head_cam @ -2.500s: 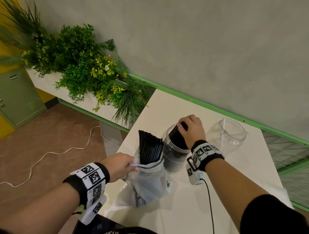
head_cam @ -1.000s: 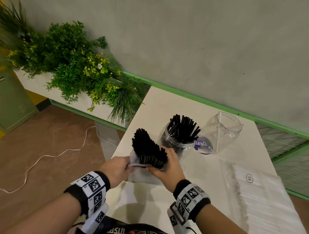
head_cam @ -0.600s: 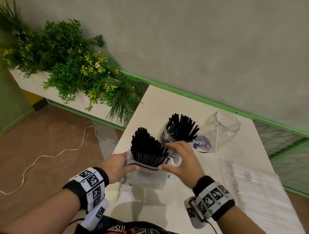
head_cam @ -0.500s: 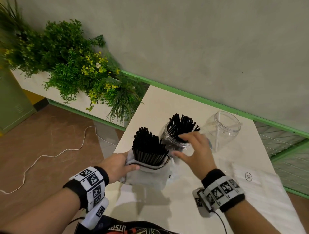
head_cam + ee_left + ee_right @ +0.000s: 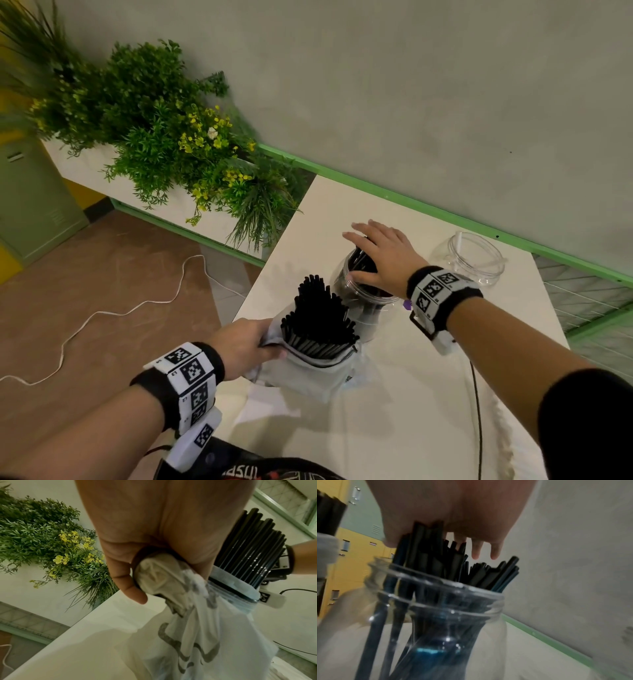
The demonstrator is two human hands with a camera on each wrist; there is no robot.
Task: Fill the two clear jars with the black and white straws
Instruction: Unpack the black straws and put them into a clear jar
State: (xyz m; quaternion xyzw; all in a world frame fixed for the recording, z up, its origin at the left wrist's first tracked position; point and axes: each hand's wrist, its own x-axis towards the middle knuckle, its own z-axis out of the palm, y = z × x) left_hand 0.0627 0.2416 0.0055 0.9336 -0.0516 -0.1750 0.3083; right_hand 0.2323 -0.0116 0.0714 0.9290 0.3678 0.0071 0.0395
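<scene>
A clear jar [image 5: 356,291] [image 5: 440,609] stands mid-table with black straws [image 5: 436,558] sticking out of its mouth. My right hand [image 5: 376,253] [image 5: 447,520] lies flat over their tops with straight fingers, palm on the straw ends. My left hand [image 5: 243,342] [image 5: 154,540] grips the bunched edge of a white plastic bag [image 5: 308,373] [image 5: 197,628] that holds an upright bundle of black straws [image 5: 318,315] [image 5: 254,550]. A second clear jar [image 5: 476,257] stands at the back right; its contents are hard to make out. No white straws show.
The white table [image 5: 394,411] meets a grey wall with a green strip [image 5: 445,212]. A planter of green plants [image 5: 164,137] stands left of the table. A white cable [image 5: 102,311] lies on the brown floor. A black wire [image 5: 478,411] trails from my right wrist.
My right hand left the bag's bundle and moved up over the jar, now flat on the straw tops. The left hand has kept its grip on the bag.
</scene>
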